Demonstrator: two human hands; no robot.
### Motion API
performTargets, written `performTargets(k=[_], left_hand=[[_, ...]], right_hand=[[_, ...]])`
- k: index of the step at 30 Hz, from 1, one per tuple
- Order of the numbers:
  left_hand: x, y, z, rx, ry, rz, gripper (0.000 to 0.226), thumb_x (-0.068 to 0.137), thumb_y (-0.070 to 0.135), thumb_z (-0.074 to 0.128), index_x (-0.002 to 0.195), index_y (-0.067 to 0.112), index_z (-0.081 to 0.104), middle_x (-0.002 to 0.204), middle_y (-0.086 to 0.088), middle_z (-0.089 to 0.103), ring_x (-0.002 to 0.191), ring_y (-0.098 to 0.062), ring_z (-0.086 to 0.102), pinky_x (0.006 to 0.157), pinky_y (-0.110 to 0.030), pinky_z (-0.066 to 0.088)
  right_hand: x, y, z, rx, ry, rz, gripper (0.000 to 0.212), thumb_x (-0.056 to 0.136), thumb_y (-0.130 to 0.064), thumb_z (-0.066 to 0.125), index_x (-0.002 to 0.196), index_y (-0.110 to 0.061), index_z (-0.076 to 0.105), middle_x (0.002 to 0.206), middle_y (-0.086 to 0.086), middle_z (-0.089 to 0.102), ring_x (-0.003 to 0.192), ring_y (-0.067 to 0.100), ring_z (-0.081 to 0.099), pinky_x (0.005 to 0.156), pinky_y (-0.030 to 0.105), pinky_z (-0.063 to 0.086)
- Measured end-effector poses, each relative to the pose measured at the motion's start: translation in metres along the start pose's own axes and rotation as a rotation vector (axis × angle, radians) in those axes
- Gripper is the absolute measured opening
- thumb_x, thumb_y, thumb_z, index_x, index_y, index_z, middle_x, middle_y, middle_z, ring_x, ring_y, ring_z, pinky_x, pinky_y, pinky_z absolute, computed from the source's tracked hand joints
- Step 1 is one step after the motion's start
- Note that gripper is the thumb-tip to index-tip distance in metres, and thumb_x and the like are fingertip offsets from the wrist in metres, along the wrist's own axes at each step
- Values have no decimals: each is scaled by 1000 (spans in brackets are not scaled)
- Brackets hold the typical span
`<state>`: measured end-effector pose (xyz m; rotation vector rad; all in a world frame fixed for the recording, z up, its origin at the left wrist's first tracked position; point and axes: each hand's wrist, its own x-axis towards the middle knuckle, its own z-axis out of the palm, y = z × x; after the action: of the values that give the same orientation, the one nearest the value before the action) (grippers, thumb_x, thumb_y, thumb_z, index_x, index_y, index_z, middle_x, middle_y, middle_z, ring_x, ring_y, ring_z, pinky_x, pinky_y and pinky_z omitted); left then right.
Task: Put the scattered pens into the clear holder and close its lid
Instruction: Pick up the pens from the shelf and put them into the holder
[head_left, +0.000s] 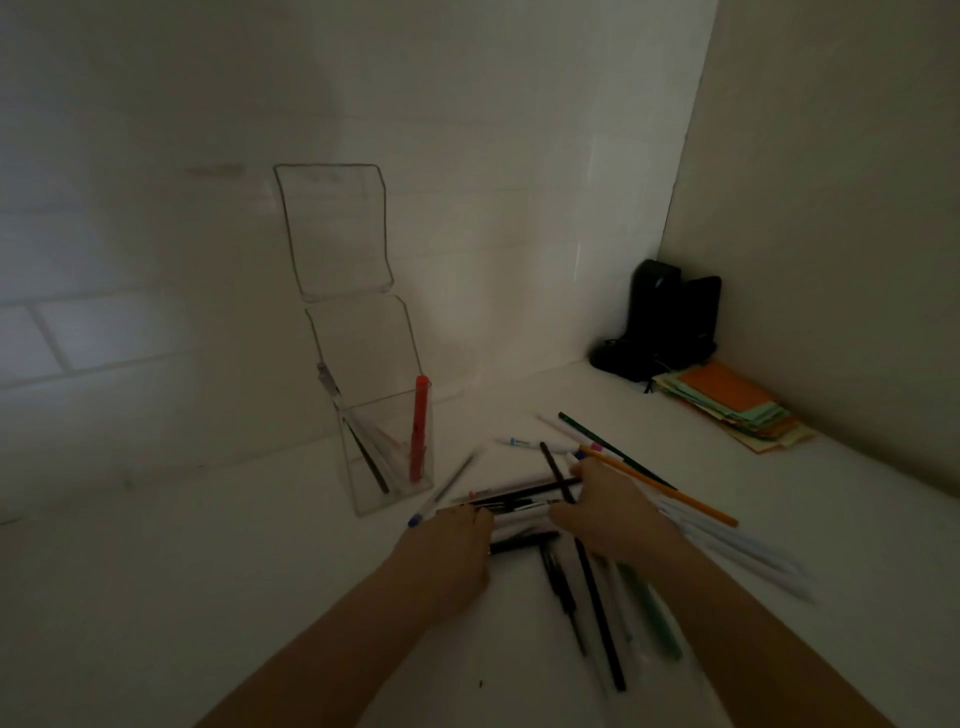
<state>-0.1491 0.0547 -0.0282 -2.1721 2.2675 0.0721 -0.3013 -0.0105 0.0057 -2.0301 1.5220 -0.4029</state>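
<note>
A clear holder (387, 457) stands on the white surface, its hinged lid (335, 234) swung up against the wall. Inside it lean a red pen (418, 431) and a couple of pale and dark pens. Right of the holder, several pens lie in a loose pile (524, 499), among them an orange pencil (660, 486) and a green pen (652, 613). My left hand (452, 551) and my right hand (610, 512) rest on the pile from either side, fingers curled around a bundle of black and white pens between them.
A black device (662, 322) stands in the back right corner. A stack of orange and green paper notes (732, 410) lies in front of it by the right wall. The tiled wall rises directly behind the holder.
</note>
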Motion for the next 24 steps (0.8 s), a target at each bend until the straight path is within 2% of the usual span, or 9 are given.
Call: performTargets(k=[2, 6, 8, 10, 11, 15, 20, 22, 24], left_hand=[[-4, -12, 7, 42, 209, 29, 44, 85, 22, 55, 123, 8, 37, 116, -12, 58, 98, -20, 60, 79, -26, 48], [-3, -30, 13, 71, 308, -2, 47, 48, 20, 85, 85, 15, 56, 75, -3, 64, 50, -10, 58, 41, -16, 41], [-4, -30, 7, -9, 298, -68, 36, 65, 20, 78, 92, 10, 57, 94, -11, 63, 64, -16, 63, 50, -20, 46], [0, -34, 10, -81, 220, -194, 36, 91, 29, 48, 120, 7, 45, 124, -13, 49, 100, -25, 58, 76, -30, 49], [1, -35, 13, -81, 187, -196, 38, 94, 31, 40, 124, 7, 41, 128, -14, 46, 107, -27, 54, 82, -34, 47], [7, -38, 10, -60, 134, -158, 31, 95, 25, 37, 115, 4, 49, 121, -18, 53, 99, -28, 59, 76, -34, 49], [10, -33, 5, 28, 8, -159, 29, 89, 22, 44, 113, 7, 46, 118, -14, 58, 102, -28, 58, 68, -29, 38], [6, -33, 6, 4, -38, -157, 32, 88, 25, 45, 113, 6, 45, 119, -14, 57, 104, -28, 56, 71, -30, 40], [0, -36, 3, -72, -92, -164, 35, 90, 29, 44, 115, 5, 43, 121, -15, 55, 106, -28, 54, 78, -31, 44]], right_hand=[[-13, 4, -7, -127, -3, -3, 28, 89, -20, 51, 113, -7, 49, 93, 9, 62, 73, 18, 61, 62, 30, 52], [-42, 9, 10, -359, -5, -14, 27, 93, -23, 43, 117, -12, 42, 82, -4, 55, 79, 13, 58, 66, 25, 50], [-53, 5, 20, -368, -68, 19, 36, 91, -35, 48, 120, -15, 40, 106, 0, 61, 94, 16, 61, 78, 27, 49], [-56, 4, 29, -375, -114, 20, 37, 89, -37, 50, 119, -16, 41, 116, 1, 60, 102, 16, 61, 83, 28, 49], [-55, 4, 32, -394, -115, 15, 36, 89, -32, 50, 119, -15, 41, 117, 1, 60, 103, 16, 61, 83, 28, 49], [-48, 2, 39, -449, -127, 22, 39, 89, -23, 50, 125, -10, 39, 120, 4, 60, 105, 17, 61, 86, 27, 49], [-46, 5, 36, -390, -79, 55, 44, 92, -26, 48, 130, -9, 35, 118, 3, 62, 99, 15, 62, 81, 25, 50], [-46, 8, 34, -331, -88, 70, 33, 91, -28, 47, 119, -13, 40, 99, -2, 61, 85, 13, 58, 73, 25, 49], [-45, 10, 29, -277, -121, 113, 24, 91, -31, 47, 108, -15, 43, 79, -7, 48, 79, 12, 52, 67, 23, 46]])
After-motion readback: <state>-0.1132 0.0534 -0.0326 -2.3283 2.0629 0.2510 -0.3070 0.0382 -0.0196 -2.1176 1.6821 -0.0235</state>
